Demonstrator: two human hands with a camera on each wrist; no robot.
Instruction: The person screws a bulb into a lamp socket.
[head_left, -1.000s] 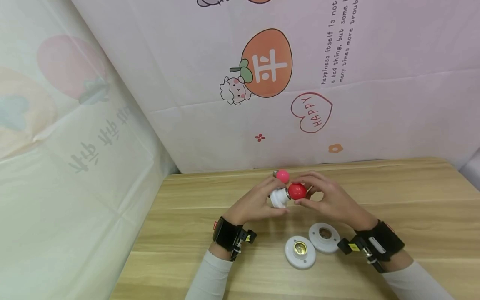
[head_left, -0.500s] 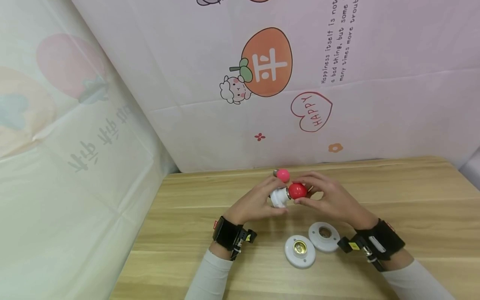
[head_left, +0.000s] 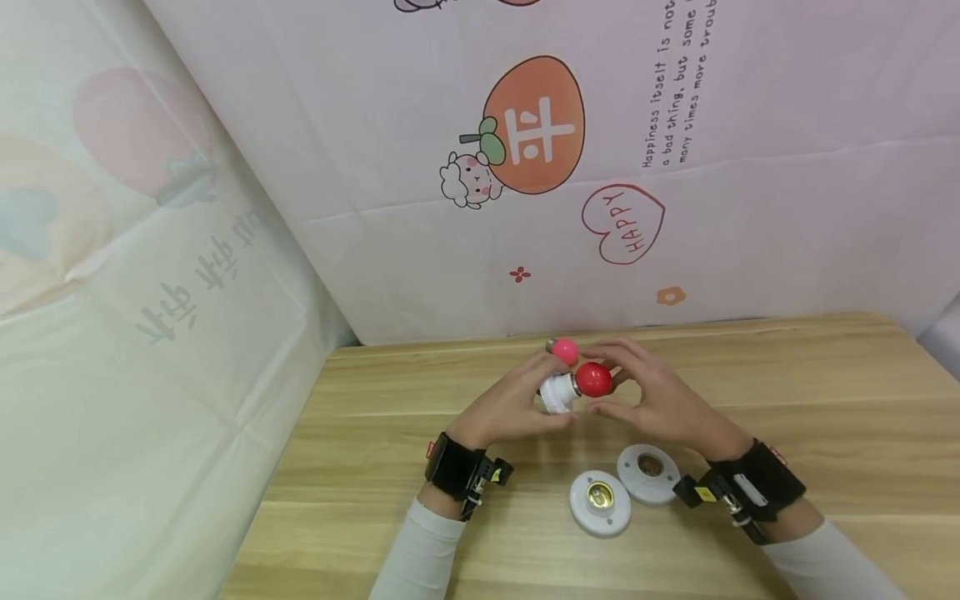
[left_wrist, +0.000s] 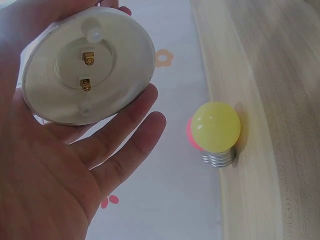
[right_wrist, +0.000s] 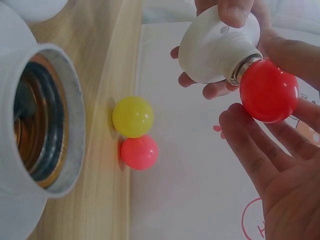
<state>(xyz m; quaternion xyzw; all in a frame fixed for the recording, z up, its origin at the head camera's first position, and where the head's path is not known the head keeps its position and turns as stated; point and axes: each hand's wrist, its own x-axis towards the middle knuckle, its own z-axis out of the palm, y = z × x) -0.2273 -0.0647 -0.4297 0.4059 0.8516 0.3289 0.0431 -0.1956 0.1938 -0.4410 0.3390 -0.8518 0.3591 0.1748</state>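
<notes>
My left hand (head_left: pixel 513 404) grips a white round lamp holder (head_left: pixel 557 393) by its base. In the left wrist view the underside of this lamp holder (left_wrist: pixel 90 65) shows two brass terminals. A red light bulb (head_left: pixel 594 379) sits in its mouth, with part of the metal screw base (right_wrist: pixel 245 67) still showing in the right wrist view. Around the red bulb my right hand (head_left: pixel 660 396) stands with spread fingers. Its thumb is apart from the bulb in the head view, and the other fingertips are close beside the glass.
Two more white lamp holders, one with a brass-coloured socket (head_left: pixel 600 504) and one with a darker socket (head_left: pixel 649 475), lie on the wooden table (head_left: pixel 360 500). A pink bulb (head_left: pixel 565 351) and a yellow bulb (left_wrist: pixel 216 126) lie near its back edge. A printed cloth (head_left: pixel 420 267) hangs behind.
The right thumb and fingers have loosened from the red bulb and spread apart. The red bulb has tipped slightly upward. The left hand keeps its hold on the lamp holder.
</notes>
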